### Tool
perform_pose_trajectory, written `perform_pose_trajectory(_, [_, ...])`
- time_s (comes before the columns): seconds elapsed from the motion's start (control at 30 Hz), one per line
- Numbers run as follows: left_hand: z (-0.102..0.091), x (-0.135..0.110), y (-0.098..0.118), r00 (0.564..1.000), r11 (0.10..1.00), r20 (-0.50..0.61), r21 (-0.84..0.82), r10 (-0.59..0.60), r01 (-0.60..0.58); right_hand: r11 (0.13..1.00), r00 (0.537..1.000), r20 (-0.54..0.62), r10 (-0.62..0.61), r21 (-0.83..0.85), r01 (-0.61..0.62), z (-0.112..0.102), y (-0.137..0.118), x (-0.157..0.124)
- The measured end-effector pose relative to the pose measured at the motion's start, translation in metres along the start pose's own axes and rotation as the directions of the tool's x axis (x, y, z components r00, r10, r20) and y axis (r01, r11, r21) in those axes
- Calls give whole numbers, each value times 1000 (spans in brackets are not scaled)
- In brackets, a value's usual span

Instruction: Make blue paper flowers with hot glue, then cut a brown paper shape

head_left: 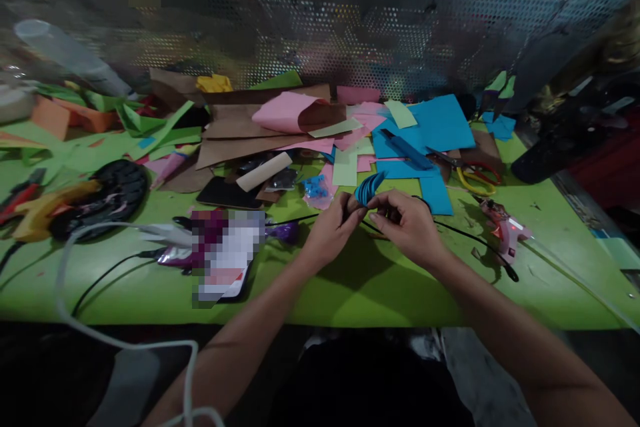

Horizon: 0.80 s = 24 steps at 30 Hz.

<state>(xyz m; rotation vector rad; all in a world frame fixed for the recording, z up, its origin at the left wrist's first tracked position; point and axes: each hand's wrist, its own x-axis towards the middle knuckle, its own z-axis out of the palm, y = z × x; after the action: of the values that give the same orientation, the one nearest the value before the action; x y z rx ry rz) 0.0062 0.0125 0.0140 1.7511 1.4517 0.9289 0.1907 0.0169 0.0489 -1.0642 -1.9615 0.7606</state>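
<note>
A small striped blue piece [369, 189], seemingly of layered or wound paper, stands up from the fingers of my left hand [336, 227], which are closed around its lower end. Close on its right side, my right hand [403, 219] pinches with its fingertips near the base of the piece. What lies between the right fingertips is too small to make out. Both hands are above the green tabletop [350, 303]. A black cord [470, 232] passes behind the right hand toward a pink glue gun [509, 239] on the right.
Blue paper sheets [443, 123], brown paper [240, 121] and a pink paper roll [287, 112] lie behind the hands. Yellow-handled scissors [475, 181] rest right of centre. A phone [233, 260], a yellow-handled tool [55, 207] and a white cable [125, 345] are on the left.
</note>
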Motion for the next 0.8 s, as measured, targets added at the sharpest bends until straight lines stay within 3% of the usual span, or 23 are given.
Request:
perform_pose_trajectory(0.1, [0,1,0,1000,997,3,-76,10,-10,999,999,-6,-35,24,35,-2,-3,-1])
perform_pose_trajectory(0.2, [-1,2,2,1000,969,9,-247,15,-12,995,994,-88,-66,73,73,-7,-6,-2])
perform_pose_trajectory(0.37, [-1,0,3,998,888,69,-458,-4,36,991,981,-192,-30,124,54,-12,-6,1])
perform_pose_trajectory(0.53, [-1,0,0,996,863,86,-501,-15,57,986,988,-152,-40,156,64,-11,-4,1])
perform_pose_trajectory(0.8, [0,1,1,998,884,60,-465,-17,43,997,994,-91,-61,49,66,-8,-4,-1])
